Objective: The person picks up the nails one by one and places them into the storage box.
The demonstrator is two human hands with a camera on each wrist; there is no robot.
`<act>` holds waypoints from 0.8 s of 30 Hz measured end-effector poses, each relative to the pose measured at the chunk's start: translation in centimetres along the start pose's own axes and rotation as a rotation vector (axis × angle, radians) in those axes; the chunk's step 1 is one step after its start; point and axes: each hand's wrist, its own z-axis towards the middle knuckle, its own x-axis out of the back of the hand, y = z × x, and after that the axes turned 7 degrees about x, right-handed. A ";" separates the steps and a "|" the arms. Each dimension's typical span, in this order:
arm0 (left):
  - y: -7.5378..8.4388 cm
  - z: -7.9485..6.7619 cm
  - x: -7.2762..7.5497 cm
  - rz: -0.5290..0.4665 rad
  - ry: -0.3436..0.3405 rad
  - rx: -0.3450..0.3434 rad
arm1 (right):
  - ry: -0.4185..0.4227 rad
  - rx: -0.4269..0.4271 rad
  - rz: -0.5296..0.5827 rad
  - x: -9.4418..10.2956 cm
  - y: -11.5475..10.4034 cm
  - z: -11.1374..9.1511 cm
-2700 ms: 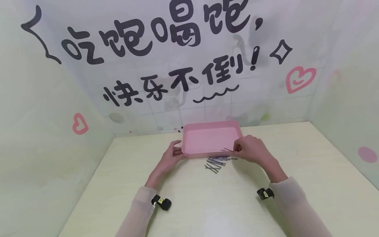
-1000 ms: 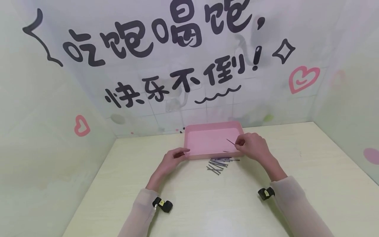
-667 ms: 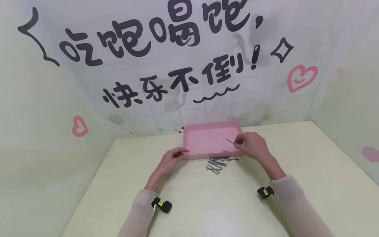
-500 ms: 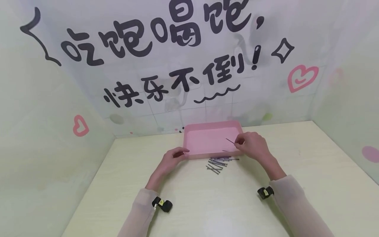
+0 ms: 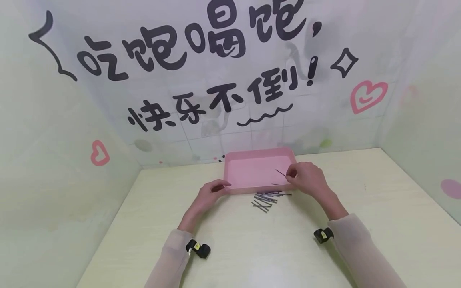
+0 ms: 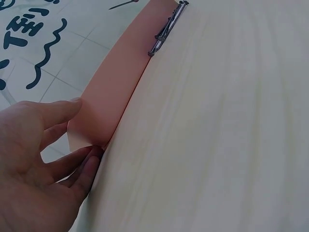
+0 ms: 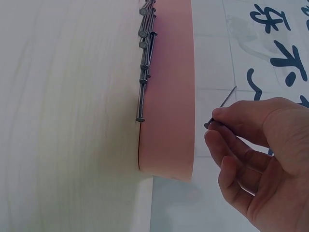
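Above the pink tray, the right hand, thumb against finger, pinches one nail near its head; the left hand, half curled, holds a near corner. Lowering before release should limit bouncing.

One wide, two close
From the head I look forward and down; each wrist view sits close to the shallow pink rectangular tray, its near wall in both.
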 end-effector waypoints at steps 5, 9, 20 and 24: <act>0.1 0.0 0.0 -0.008 -0.003 0.000 | 0.007 0.001 0.013 0.0 -0.1 -0.1; 0.1 0.0 0.0 -0.013 -0.006 -0.008 | 0.010 0.017 0.023 0.1 -0.2 -0.2; -0.1 0.2 -0.1 -0.025 0.003 -0.002 | -0.098 0.076 0.035 0.1 -0.9 -0.2; -0.2 0.3 -0.2 -0.027 0.016 0.000 | -0.185 0.088 0.050 0.0 -1.1 -0.2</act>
